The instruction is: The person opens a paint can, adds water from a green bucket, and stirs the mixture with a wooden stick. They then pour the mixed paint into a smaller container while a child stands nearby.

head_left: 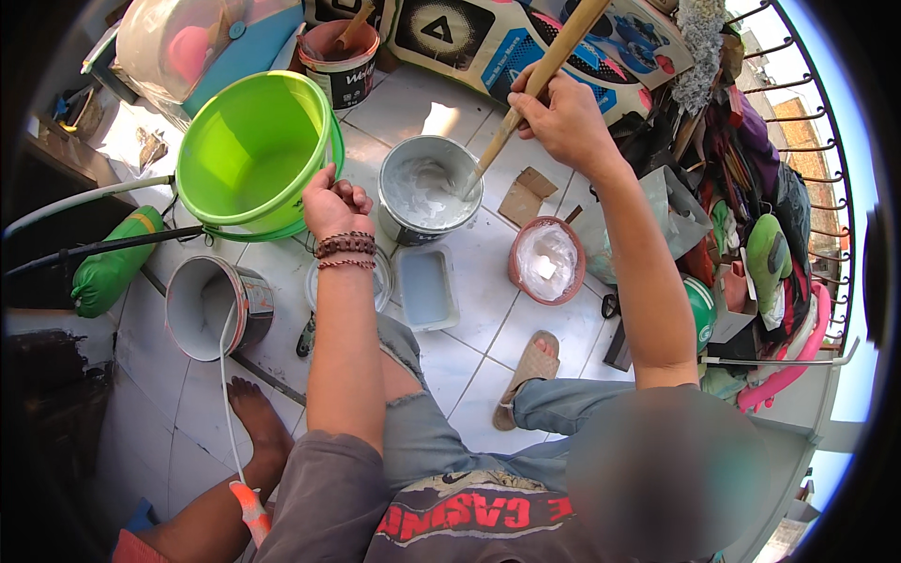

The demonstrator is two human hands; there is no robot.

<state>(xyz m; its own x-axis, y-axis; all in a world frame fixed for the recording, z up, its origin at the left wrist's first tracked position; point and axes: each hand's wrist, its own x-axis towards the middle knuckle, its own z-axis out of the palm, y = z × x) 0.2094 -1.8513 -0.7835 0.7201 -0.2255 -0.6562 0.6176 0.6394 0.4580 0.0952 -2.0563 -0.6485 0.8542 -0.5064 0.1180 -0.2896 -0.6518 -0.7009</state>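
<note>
"The right hand (558, 113) clasps a wooden stick (569, 39); the left hand (335, 200)?"

"Curled beside the round, glossy plastic tub (225, 169); whether it grips anything, one cannot tell."

"And the stick's lower end?"

"Inside the round bucket (408, 159), by smeared, creamy paste (427, 190)."

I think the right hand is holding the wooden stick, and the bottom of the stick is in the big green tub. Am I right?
Not quite: the head view shows the bottom of the wooden stick in the grey bucket. The right hand is holding it.
</note>
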